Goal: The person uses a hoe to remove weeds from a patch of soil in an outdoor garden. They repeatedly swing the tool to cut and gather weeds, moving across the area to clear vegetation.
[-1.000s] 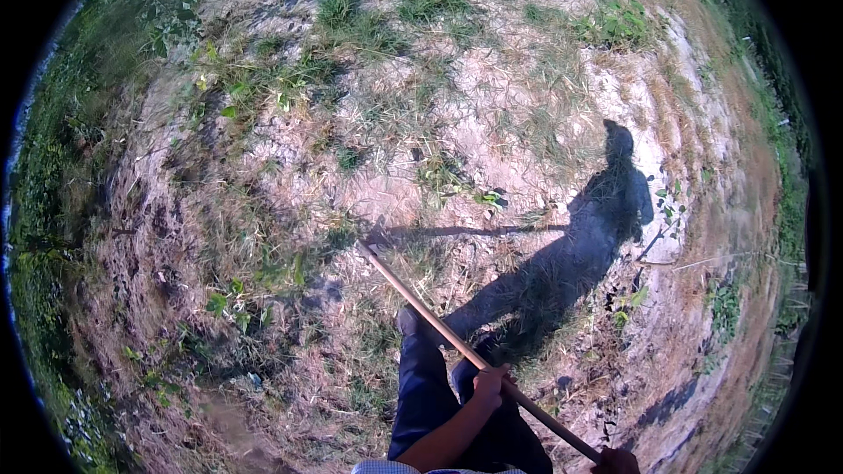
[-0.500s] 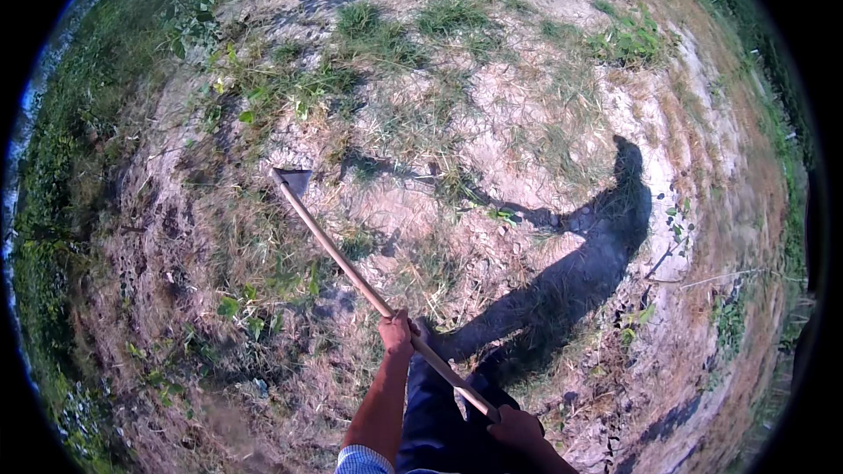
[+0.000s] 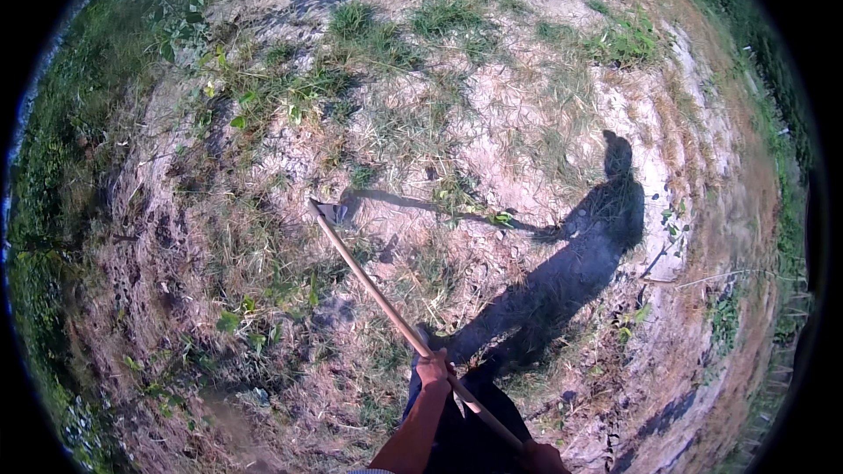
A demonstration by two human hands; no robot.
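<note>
A hoe (image 3: pixel 373 292) with a long pale wooden handle slants from the lower right up to its dark metal blade (image 3: pixel 331 211), which is at the ground among dry grass. Wrapped around the middle of the handle is my left hand (image 3: pixel 434 370). My right hand (image 3: pixel 540 457) grips the handle's near end at the lower edge of the picture, partly cut off. Just beyond the blade grows a small green tuft of grass (image 3: pixel 361 175). Whether the blade has sunk into the soil I cannot tell.
Dry, pale soil carries straw and scattered weeds (image 3: pixel 255 320). My shadow (image 3: pixel 562 281) falls to the right. Grass clumps (image 3: pixel 448 16) grow farther ahead, and dense green plants (image 3: pixel 53 202) line the left side. My dark-trousered legs stand at the bottom.
The hoe's blade has come nearer, moving down and right to the ground. Both my hands have shifted down and right with the handle, staying closed on it.
</note>
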